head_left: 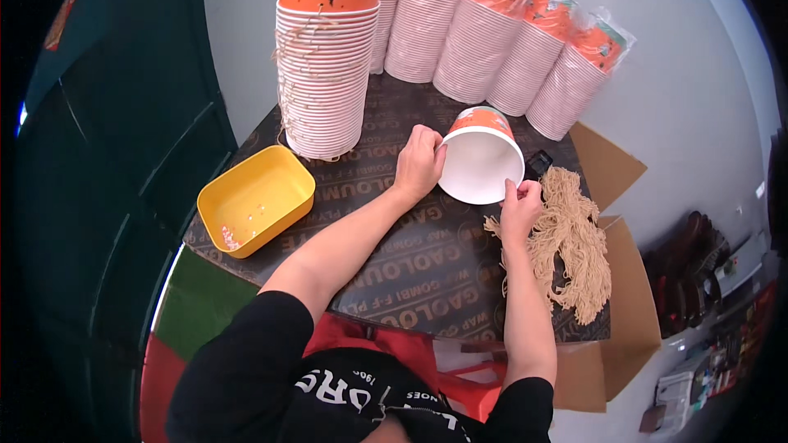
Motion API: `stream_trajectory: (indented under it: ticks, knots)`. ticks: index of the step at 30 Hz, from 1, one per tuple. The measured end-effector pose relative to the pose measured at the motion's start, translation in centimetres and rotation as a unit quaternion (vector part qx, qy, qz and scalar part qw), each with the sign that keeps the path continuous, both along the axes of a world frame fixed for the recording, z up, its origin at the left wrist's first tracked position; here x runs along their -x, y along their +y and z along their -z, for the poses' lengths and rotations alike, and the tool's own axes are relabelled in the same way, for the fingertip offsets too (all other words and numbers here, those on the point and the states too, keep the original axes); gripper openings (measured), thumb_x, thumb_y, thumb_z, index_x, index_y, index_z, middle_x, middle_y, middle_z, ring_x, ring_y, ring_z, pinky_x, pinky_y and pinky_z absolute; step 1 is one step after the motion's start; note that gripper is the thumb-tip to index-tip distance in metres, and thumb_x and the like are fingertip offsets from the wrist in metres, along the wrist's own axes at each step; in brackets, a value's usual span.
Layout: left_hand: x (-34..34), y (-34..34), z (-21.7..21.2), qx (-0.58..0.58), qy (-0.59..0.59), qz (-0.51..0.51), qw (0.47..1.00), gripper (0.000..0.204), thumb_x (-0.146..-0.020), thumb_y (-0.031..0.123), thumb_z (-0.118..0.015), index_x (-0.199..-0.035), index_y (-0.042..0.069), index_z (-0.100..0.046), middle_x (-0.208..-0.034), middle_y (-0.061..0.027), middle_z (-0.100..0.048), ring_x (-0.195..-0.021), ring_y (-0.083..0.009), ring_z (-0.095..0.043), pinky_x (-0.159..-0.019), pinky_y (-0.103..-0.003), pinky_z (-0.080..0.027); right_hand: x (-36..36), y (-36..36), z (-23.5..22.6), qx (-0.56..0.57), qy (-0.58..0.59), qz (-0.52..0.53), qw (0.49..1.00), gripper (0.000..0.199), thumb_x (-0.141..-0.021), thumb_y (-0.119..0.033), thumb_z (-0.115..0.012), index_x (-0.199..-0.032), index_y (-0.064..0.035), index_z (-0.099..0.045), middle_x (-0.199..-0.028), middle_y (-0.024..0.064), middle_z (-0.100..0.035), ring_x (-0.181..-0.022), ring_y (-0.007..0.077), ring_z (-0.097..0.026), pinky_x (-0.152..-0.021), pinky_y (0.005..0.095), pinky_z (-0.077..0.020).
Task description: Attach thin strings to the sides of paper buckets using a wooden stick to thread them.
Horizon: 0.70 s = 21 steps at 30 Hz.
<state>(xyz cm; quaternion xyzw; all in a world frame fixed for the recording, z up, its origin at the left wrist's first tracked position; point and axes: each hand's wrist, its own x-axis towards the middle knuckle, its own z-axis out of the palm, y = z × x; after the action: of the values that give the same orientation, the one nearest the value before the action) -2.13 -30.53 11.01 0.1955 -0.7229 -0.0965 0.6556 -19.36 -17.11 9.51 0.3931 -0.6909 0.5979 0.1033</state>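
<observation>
A paper bucket [480, 166], orange outside and white inside, lies tipped on the dark table with its mouth toward me. My left hand [421, 162] is closed at the left side of its rim, the fingers curled and partly hidden behind it. At the lower right of the same rim, my right hand [520, 202] pinches with thumb and fingers. Right beside that hand spreads a bundle of beige strings [574, 238]. Whether a string is held at the rim is too small to tell.
A tall stack of buckets [324, 74] with strings hanging from it stands at the back left. Several plastic-wrapped bucket stacks [476, 41] line the wall. A yellow tub [275, 217] with small bits inside sits left. A cardboard box [636, 303] adjoins the right edge; a small black object [538, 164] lies near the strings.
</observation>
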Motion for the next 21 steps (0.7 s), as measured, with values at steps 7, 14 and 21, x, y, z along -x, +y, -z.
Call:
stream_trajectory:
  ticks: [7,14,21]
  knots:
    - [-0.2,0.6,0.6,-0.049,-0.036,-0.016,0.998,0.02,-0.08,0.0,-0.067,-0.09,0.002,-0.051,-0.085,-0.0165,-0.054,-0.076,-0.0373,-0.06,-0.064,-0.047,-0.049,-1.3,0.2,-1.2,-0.002,0.087,0.039,0.995,0.023,-0.082,-0.005,-0.068,-0.078,-0.0025,-0.046,-0.074,0.0114,-0.048,-0.075,0.0317,-0.049,-0.068,0.0444,-0.0396]
    - [0.0,0.8,0.5,-0.052,-0.039,-0.04,0.997,0.019,-0.082,-0.001,-0.065,-0.09,0.002,-0.048,-0.081,-0.0169,-0.063,-0.073,-0.0359,-0.067,-0.062,-0.043,-0.053,-1.2,0.2,-1.5,-0.001,0.069,0.035,0.997,0.015,-0.084,-0.003,-0.064,-0.082,-0.0006,-0.05,-0.074,0.0133,-0.053,-0.067,0.0316,-0.054,-0.063,0.0435,-0.0428]
    - [-0.3,-0.4,0.4,-0.12,-0.03,-0.017,0.992,0.034,-0.087,0.005,-0.056,-0.12,0.004,-0.051,-0.089,-0.0216,-0.068,-0.074,-0.0401,-0.068,-0.064,-0.05,-0.054,-0.7,0.2,-0.9,0.038,-0.091,-0.202,0.974,0.033,-0.096,-0.011,-0.053,-0.125,0.0028,-0.048,-0.121,0.0206,-0.058,-0.083,0.0178,-0.064,-0.067,0.033,-0.0543]
